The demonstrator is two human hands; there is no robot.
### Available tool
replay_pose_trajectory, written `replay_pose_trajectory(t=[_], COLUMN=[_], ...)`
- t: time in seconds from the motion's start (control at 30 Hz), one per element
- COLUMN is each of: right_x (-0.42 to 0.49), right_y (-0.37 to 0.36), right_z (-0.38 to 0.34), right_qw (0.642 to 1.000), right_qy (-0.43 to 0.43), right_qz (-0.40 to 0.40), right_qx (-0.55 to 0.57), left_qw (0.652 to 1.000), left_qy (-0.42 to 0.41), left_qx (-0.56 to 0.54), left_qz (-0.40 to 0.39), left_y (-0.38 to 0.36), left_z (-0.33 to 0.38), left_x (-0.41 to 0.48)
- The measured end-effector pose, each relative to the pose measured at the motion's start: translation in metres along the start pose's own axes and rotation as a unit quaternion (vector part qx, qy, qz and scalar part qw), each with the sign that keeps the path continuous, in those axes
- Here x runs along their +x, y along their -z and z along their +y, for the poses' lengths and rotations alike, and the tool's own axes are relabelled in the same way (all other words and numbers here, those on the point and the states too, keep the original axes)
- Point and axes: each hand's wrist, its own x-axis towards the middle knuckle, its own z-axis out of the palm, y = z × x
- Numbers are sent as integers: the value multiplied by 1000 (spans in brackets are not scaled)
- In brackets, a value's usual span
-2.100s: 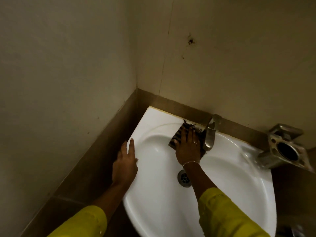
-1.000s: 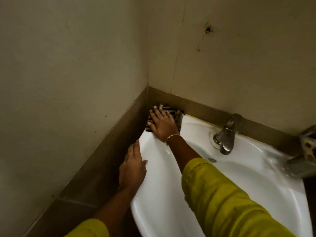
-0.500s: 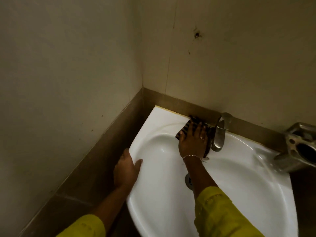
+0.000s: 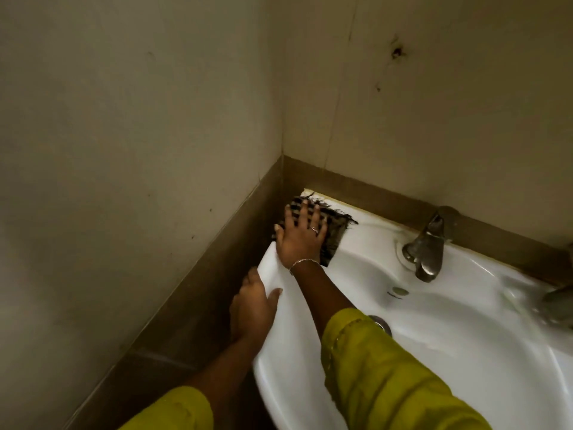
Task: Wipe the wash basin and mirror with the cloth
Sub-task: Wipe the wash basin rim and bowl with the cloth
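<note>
A white wash basin [image 4: 449, 346] fills the lower right, set into a wall corner. A dark checked cloth [image 4: 335, 231] lies flat on the basin's back left corner. My right hand [image 4: 299, 235] presses on the cloth with straight, spread fingers. My left hand [image 4: 252, 308] holds the basin's left rim, thumb on top and fingers hidden below the edge. No mirror is in view.
A metal tap [image 4: 428, 246] stands at the back of the basin, with an overflow hole [image 4: 400, 290] and drain [image 4: 379, 324] below it. A blurred metal fitting [image 4: 558, 302] sits at the right edge. Beige walls with a brown tile band [image 4: 217, 268] enclose the corner.
My right hand has slid the cloth left from beside the tap to the basin's back left corner. My left hand stays on the left rim.
</note>
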Motion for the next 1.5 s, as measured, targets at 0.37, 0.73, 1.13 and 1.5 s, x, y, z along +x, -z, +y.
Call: replay_pose_trajectory(t=[0.37, 0.73, 1.13, 1.5], right_x=[-28, -29, -45, -21], right_y=[5, 35, -1, -15], right_z=[34, 135, 75, 16], right_qw=[981, 996, 974, 997], right_qy=[193, -33, -187, -40], right_qz=[-19, 31, 132, 66], right_qx=[-23, -79, -10, 26], left_qw=[1000, 1000, 998, 997], left_qy=[-3, -11, -3, -12], left_qx=[3, -1, 4, -31], left_qz=[16, 26, 56, 66], left_y=[2, 1, 1, 3], left_z=[0, -4, 3, 2], left_x=[-3, -4, -2, -5])
